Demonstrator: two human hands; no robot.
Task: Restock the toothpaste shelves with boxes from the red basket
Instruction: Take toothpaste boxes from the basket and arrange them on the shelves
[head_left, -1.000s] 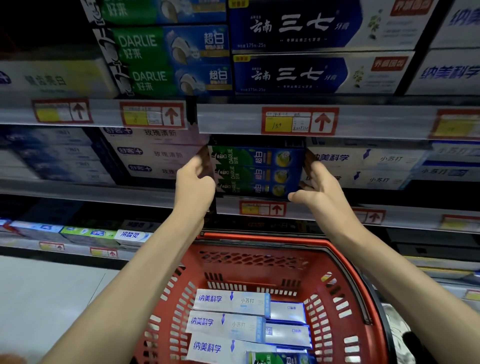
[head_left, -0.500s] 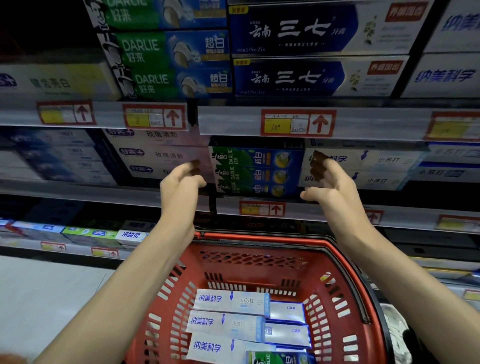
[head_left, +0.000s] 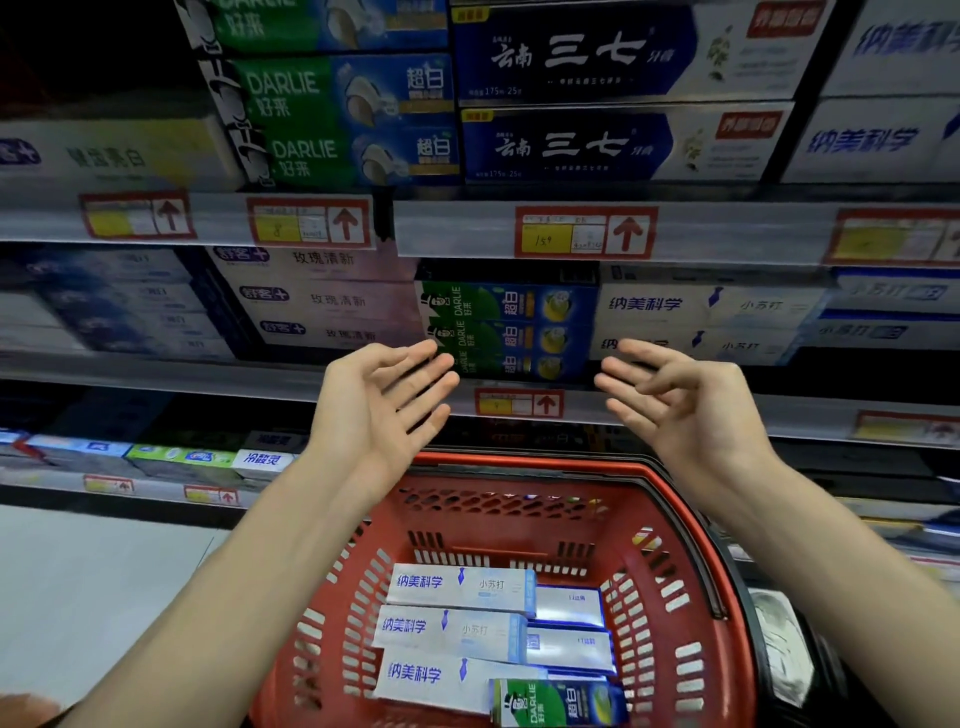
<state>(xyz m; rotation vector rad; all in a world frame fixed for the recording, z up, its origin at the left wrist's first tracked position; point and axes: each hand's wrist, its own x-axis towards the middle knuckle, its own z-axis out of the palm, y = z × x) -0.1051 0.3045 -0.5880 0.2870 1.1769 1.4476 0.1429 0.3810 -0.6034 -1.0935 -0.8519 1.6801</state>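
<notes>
A stack of three green-and-blue Darlie boxes (head_left: 506, 330) stands on the middle shelf (head_left: 291, 379). My left hand (head_left: 382, 402) and my right hand (head_left: 680, 397) hover in front of it, one at each side, palms facing each other, fingers spread and holding nothing. Neither touches the boxes. Below them sits the red basket (head_left: 670, 525). It holds three white toothpaste boxes (head_left: 457, 629) with blue print, lying side by side, some blue-edged boxes (head_left: 569, 644) beside them, and one green Darlie box (head_left: 558, 704) at the near edge.
White boxes with blue print (head_left: 701, 322) fill the shelf right of the Darlie stack, pink-white boxes (head_left: 322, 299) fill the left. The shelf above carries large Darlie boxes (head_left: 337, 114) and dark blue boxes (head_left: 613, 98). Red price tags (head_left: 584, 233) line the shelf rails. Pale floor (head_left: 93, 582) lies at lower left.
Both hands have let go of the sides of the Darlie stack, drawn back toward me and down, and opened with fingers spread. The stack stays on the shelf.
</notes>
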